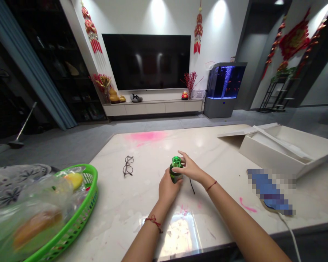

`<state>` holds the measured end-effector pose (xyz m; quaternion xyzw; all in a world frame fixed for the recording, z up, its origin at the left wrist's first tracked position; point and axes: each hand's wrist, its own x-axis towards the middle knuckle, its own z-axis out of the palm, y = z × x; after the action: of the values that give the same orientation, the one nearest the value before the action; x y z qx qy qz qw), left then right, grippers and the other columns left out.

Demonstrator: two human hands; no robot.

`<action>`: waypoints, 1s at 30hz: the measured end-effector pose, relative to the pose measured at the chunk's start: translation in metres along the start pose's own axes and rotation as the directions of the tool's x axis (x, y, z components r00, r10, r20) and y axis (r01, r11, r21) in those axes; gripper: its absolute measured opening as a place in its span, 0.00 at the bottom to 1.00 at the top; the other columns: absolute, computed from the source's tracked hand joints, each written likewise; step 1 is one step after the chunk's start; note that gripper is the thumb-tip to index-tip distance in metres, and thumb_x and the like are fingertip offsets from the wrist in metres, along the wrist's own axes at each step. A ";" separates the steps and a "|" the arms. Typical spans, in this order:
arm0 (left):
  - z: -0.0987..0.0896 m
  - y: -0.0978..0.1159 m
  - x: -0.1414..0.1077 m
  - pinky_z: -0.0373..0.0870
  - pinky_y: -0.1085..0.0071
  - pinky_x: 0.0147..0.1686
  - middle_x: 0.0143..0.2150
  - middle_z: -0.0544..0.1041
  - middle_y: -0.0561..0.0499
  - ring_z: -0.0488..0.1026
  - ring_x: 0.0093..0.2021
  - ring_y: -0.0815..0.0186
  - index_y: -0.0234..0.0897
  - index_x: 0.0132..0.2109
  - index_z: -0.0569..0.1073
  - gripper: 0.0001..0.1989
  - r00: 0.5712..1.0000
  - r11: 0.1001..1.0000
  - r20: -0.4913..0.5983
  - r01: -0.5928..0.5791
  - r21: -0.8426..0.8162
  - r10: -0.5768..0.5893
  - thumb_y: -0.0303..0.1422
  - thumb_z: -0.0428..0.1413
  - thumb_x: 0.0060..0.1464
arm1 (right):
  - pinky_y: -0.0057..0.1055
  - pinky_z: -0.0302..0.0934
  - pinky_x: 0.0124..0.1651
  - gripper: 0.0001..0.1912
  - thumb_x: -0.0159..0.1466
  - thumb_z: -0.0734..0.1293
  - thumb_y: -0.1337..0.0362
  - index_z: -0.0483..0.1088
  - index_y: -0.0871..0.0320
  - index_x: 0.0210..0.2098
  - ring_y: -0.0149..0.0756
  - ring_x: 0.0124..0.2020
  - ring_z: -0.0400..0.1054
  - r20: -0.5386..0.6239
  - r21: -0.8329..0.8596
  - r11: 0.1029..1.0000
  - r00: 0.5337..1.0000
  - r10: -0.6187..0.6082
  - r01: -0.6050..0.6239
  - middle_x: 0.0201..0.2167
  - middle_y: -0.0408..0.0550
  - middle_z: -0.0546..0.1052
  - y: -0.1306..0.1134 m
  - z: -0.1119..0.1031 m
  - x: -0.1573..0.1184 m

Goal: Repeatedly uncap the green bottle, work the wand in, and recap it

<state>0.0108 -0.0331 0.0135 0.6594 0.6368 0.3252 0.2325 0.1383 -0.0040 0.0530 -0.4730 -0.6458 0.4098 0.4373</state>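
Observation:
A small green bottle [176, 164] with a shiny green top stands upright over the middle of the table [142, 203]. My left hand [168, 187] is wrapped round its lower body. Around the bottle's neck and top, my right hand [192, 168] has its thumb in front and its fingers stretched out behind, spread apart. Whether the right fingertips press on the bottle I cannot tell. Just right of the bottle lies a thin black strip [192, 186]. Eyeglasses [128, 166] rest on the table to the left of my hands.
A green basket [93, 189] with plastic-bagged food stands at the left. An open white box [273, 151] occupies the table's right side, with a pixelated blue object [269, 191] and a white cable [289, 233] nearer me. Pink stains [147, 136] mark the tabletop.

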 end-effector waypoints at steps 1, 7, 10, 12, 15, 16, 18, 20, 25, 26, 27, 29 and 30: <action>-0.001 -0.004 0.003 0.63 0.68 0.43 0.49 0.72 0.44 0.69 0.48 0.57 0.37 0.52 0.61 0.28 0.999 0.999 0.049 -0.020 -0.037 0.022 0.31 0.58 0.41 | 0.38 0.57 0.52 0.44 0.45 0.72 0.62 0.50 0.57 0.58 0.40 0.50 0.63 0.035 0.077 0.996 0.999 0.034 -0.037 0.49 0.55 0.68 0.004 -0.002 0.000; -0.010 -0.029 0.018 0.62 0.69 0.46 0.48 0.72 0.41 0.70 0.47 0.61 0.33 0.48 0.68 0.25 0.982 0.943 0.091 0.182 -0.278 -0.163 0.16 0.49 0.39 | 0.38 0.56 0.53 0.38 0.42 0.73 0.68 0.58 0.57 0.51 0.40 0.50 0.63 0.200 0.134 0.991 0.980 -0.001 -0.026 0.48 0.51 0.68 0.029 -0.001 -0.006; -0.011 -0.036 0.024 0.64 0.68 0.45 0.44 0.75 0.41 0.71 0.45 0.62 0.32 0.44 0.70 0.19 0.975 0.922 0.074 0.222 -0.316 -0.209 0.18 0.47 0.43 | 0.37 0.59 0.49 0.39 0.42 0.72 0.70 0.56 0.57 0.52 0.40 0.47 0.64 0.175 0.061 0.998 0.985 -0.014 0.003 0.47 0.50 0.69 0.040 0.005 -0.010; -0.011 -0.039 0.027 0.65 0.68 0.44 0.42 0.75 0.41 0.72 0.43 0.63 0.30 0.42 0.71 0.17 0.971 0.911 0.075 0.237 -0.337 -0.225 0.18 0.47 0.43 | 0.35 0.60 0.46 0.38 0.42 0.70 0.72 0.56 0.57 0.51 0.40 0.45 0.66 0.159 0.014 1.000 0.987 -0.021 0.019 0.46 0.50 0.69 0.046 0.008 -0.012; -0.010 -0.043 0.031 0.66 0.69 0.43 0.40 0.76 0.42 0.72 0.41 0.64 0.30 0.40 0.71 0.17 0.968 0.896 0.082 0.250 -0.367 -0.237 0.17 0.47 0.42 | 0.34 0.60 0.44 0.28 0.44 0.68 0.72 0.61 0.58 0.45 0.40 0.42 0.67 0.103 -0.112 0.993 0.994 -0.028 0.040 0.42 0.50 0.72 0.051 0.012 -0.015; -0.009 -0.044 0.031 0.66 0.69 0.43 0.40 0.76 0.42 0.72 0.41 0.64 0.30 0.40 0.72 0.17 0.968 0.892 0.084 0.251 -0.375 -0.237 0.17 0.47 0.42 | 0.34 0.61 0.42 0.25 0.45 0.67 0.72 0.62 0.58 0.43 0.41 0.41 0.67 0.077 -0.157 0.987 0.997 -0.027 0.038 0.40 0.50 0.72 0.051 0.013 -0.015; -0.009 -0.045 0.031 0.65 0.69 0.43 0.39 0.76 0.43 0.72 0.41 0.64 0.31 0.40 0.72 0.17 0.968 0.888 0.088 0.249 -0.388 -0.233 0.17 0.48 0.42 | 0.34 0.61 0.40 0.24 0.44 0.68 0.71 0.63 0.58 0.41 0.41 0.38 0.68 0.013 -0.224 0.974 1.000 -0.024 0.026 0.38 0.49 0.73 0.050 0.019 -0.017; -0.010 -0.046 0.031 0.65 0.69 0.44 0.39 0.76 0.43 0.72 0.41 0.64 0.31 0.40 0.72 0.17 0.970 0.885 0.091 0.243 -0.397 -0.226 0.17 0.48 0.42 | 0.35 0.61 0.40 0.25 0.43 0.70 0.67 0.63 0.58 0.40 0.43 0.39 0.68 -0.072 -0.262 0.965 0.997 -0.035 0.015 0.38 0.50 0.73 0.048 0.026 -0.018; -0.011 -0.046 0.030 0.64 0.69 0.45 0.41 0.76 0.44 0.71 0.43 0.63 0.34 0.45 0.72 0.22 0.973 0.878 0.099 0.230 -0.420 -0.208 0.17 0.48 0.42 | 0.38 0.59 0.47 0.32 0.42 0.72 0.56 0.62 0.59 0.43 0.46 0.46 0.64 -0.304 -0.282 0.959 0.947 -0.105 0.016 0.42 0.55 0.70 0.048 0.047 -0.015; -0.012 -0.046 0.031 0.64 0.69 0.45 0.42 0.76 0.44 0.71 0.43 0.63 0.34 0.46 0.71 0.22 0.972 0.874 0.101 0.235 -0.425 -0.212 0.17 0.49 0.42 | 0.38 0.58 0.49 0.35 0.42 0.72 0.55 0.60 0.60 0.46 0.47 0.48 0.63 -0.337 -0.280 0.960 0.936 -0.102 0.004 0.45 0.56 0.69 0.049 0.049 -0.014; -0.012 -0.047 0.031 0.64 0.69 0.45 0.42 0.75 0.43 0.71 0.44 0.63 0.33 0.47 0.71 0.22 0.970 0.870 0.104 0.242 -0.429 -0.219 0.17 0.49 0.42 | 0.39 0.57 0.50 0.38 0.41 0.72 0.53 0.58 0.60 0.48 0.48 0.50 0.62 -0.360 -0.278 0.961 0.928 -0.092 -0.012 0.47 0.58 0.68 0.050 0.050 -0.013; -0.012 -0.048 0.033 0.65 0.69 0.44 0.43 0.75 0.42 0.72 0.43 0.63 0.32 0.47 0.70 0.22 0.964 0.861 0.111 0.266 -0.434 -0.242 0.17 0.49 0.42 | 0.39 0.57 0.50 0.41 0.42 0.72 0.52 0.55 0.60 0.50 0.47 0.51 0.62 -0.368 -0.270 0.962 0.928 -0.059 -0.046 0.48 0.58 0.67 0.050 0.051 -0.012; -0.013 -0.048 0.034 0.65 0.69 0.43 0.43 0.75 0.41 0.72 0.43 0.63 0.32 0.46 0.70 0.22 0.960 0.855 0.114 0.280 -0.436 -0.256 0.17 0.49 0.42 | 0.38 0.57 0.50 0.40 0.42 0.71 0.52 0.55 0.60 0.50 0.47 0.50 0.63 -0.355 -0.267 0.962 0.934 -0.047 -0.053 0.48 0.58 0.68 0.050 0.051 -0.013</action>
<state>-0.0324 0.0027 -0.0081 0.5012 0.6240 0.4099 0.4374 0.1045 -0.0115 -0.0106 -0.5962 -0.6047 0.2248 0.4779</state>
